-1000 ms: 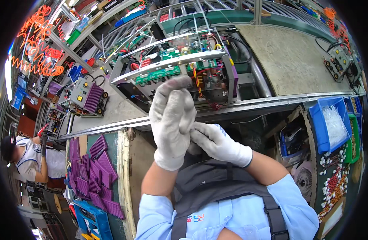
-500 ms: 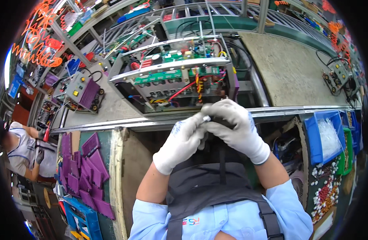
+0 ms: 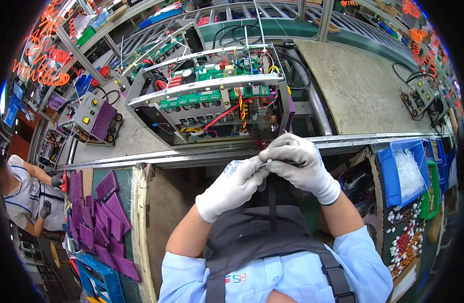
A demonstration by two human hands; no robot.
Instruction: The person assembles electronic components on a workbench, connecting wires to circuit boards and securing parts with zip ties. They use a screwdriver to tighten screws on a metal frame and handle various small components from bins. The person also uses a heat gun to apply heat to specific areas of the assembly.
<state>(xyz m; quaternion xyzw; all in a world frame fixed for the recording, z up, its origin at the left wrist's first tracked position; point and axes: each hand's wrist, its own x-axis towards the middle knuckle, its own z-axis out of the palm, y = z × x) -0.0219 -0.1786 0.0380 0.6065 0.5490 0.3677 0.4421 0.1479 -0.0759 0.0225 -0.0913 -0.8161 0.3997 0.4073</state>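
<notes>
My left hand [image 3: 234,183], in a white glove, is closed with its fingertips pinched together. A small thin whitish piece [image 3: 266,163] shows at those fingertips, too small to name. My right hand [image 3: 300,165], gloved as well, has bent fingers closing on the same piece from the other side, so the two hands meet in front of my dark apron [image 3: 262,227]. Just beyond them, at the bench's front edge, stands an open metal chassis [image 3: 206,101] with green circuit boards [image 3: 191,101] and red, yellow and black wires [image 3: 243,113]. Neither hand touches it.
Purple slotted panels [image 3: 103,217] lie in a pile at the left. On the right are a blue bin [image 3: 404,174] of whitish strips and loose wired connectors [image 3: 407,240]. A grey-purple unit [image 3: 93,118] stands left of the chassis; a roller conveyor [image 3: 282,12] runs behind. Another person [image 3: 27,197] works far left.
My fingertips have drawn closer together around the small piece. The whole view has shifted slightly, so the chassis sits a little further left. At far left, the other person's arm has moved.
</notes>
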